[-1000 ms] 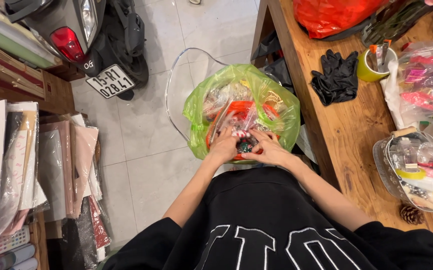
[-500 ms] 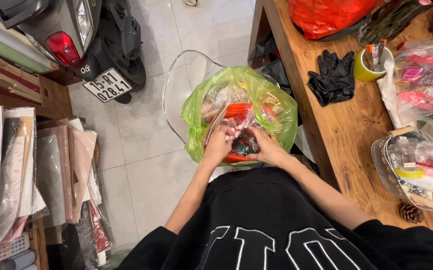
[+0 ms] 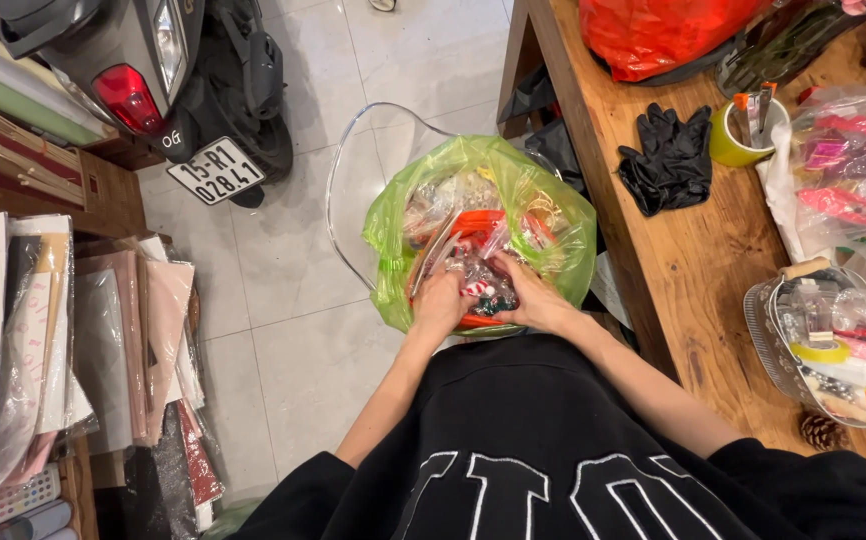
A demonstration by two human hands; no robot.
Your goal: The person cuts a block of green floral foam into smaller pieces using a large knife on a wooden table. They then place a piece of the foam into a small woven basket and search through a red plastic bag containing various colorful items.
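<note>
A green plastic bag [image 3: 548,205] stands open on a clear chair [image 3: 353,160] in front of me, stuffed with small packets of decorations in clear wrap. Both hands reach into its near side. My left hand [image 3: 440,302] grips the packets at the bag's near left. My right hand [image 3: 533,300] holds a small clear packet [image 3: 478,285] with red, white and green pieces between the two hands. Fingertips of both hands are partly hidden among the packets.
A wooden table [image 3: 693,270] runs along the right with black gloves [image 3: 665,158], a yellow-green cup [image 3: 743,135] of tools, a red bag [image 3: 663,35], clear bags of red items [image 3: 853,170], and a basket [image 3: 833,350] with tape. A scooter [image 3: 183,80] is parked far left; shelves of wrapped paper [image 3: 63,340] stand at left.
Both hands have shifted slightly among the packets in the bag, and the small packet between them has turned. The bag stays in place.
</note>
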